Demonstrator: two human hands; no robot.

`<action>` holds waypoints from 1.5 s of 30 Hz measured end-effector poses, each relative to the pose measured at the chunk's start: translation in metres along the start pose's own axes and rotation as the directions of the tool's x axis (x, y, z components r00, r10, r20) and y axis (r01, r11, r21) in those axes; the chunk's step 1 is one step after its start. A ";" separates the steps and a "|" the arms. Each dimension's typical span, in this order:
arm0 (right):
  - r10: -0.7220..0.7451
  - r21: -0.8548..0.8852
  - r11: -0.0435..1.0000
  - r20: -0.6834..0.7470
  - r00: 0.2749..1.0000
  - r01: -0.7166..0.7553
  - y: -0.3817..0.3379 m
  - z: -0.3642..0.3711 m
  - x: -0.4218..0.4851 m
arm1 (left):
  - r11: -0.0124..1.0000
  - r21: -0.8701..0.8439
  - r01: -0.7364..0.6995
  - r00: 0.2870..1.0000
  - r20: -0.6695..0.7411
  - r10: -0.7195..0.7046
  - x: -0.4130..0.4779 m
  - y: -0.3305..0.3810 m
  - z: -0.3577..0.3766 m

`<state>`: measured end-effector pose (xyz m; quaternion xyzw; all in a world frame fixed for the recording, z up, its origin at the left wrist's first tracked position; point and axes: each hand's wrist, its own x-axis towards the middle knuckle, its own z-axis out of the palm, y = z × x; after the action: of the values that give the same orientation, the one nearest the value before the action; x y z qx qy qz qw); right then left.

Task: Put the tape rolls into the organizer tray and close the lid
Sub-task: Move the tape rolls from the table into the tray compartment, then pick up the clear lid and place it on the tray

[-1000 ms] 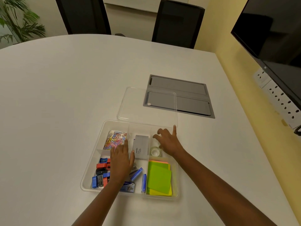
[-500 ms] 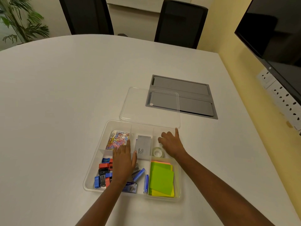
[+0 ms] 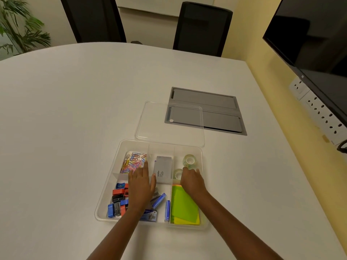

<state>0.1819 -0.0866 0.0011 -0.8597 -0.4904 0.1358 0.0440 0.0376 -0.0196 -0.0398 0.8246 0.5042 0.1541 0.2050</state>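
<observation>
A clear organizer tray (image 3: pixel 105 207) sits on the white tabletop (image 3: pixel 75 109), its clear lid (image 3: pixel 170 124) lying flat just behind it. Two tape rolls lie in the back right compartment: one tape roll (image 3: pixel 189 160) near the back wall, a second tape roll (image 3: pixel 177 173) in front of it. The right hand (image 3: pixel 191 182) rests there, fingers curled loosely at the rolls, grasping nothing. The left hand (image 3: pixel 140 186) lies flat and released over the middle, beside the paper clips (image 3: pixel 132 162).
</observation>
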 end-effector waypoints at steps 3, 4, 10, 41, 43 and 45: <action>0.154 0.213 0.960 0.137 0.978 -0.181 -0.006 -0.001 0.004 | 1.000 0.001 -0.001 1.000 -0.003 0.001 -0.001 0.001 -0.001; 0.175 0.247 0.946 0.149 0.973 -0.208 -0.006 -0.001 0.005 | 1.000 0.000 0.001 1.000 -0.002 -0.001 -0.001 0.001 -0.001; 0.118 0.308 0.942 0.060 0.991 -0.131 0.011 -0.003 -0.001 | 1.000 -0.011 0.001 1.000 0.012 -0.001 0.000 -0.001 0.000; 0.458 0.738 0.594 0.019 0.889 -0.321 0.025 0.013 -0.008 | 0.892 -0.336 0.303 0.953 0.105 -0.284 0.033 -0.053 -0.071; 0.461 0.733 0.598 0.015 0.887 -0.323 0.025 0.011 -0.001 | 0.886 -0.350 0.304 0.953 0.109 -0.284 0.038 -0.052 -0.071; 0.464 0.731 0.599 0.013 0.886 -0.325 0.025 0.011 0.006 | 0.880 -0.371 0.298 0.955 0.105 -0.279 0.043 -0.052 -0.071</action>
<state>0.2023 -0.0950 -0.0154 -0.8688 -0.1889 0.2444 0.3871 -0.0160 0.0532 -0.0018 0.6879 0.5764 0.1973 0.3946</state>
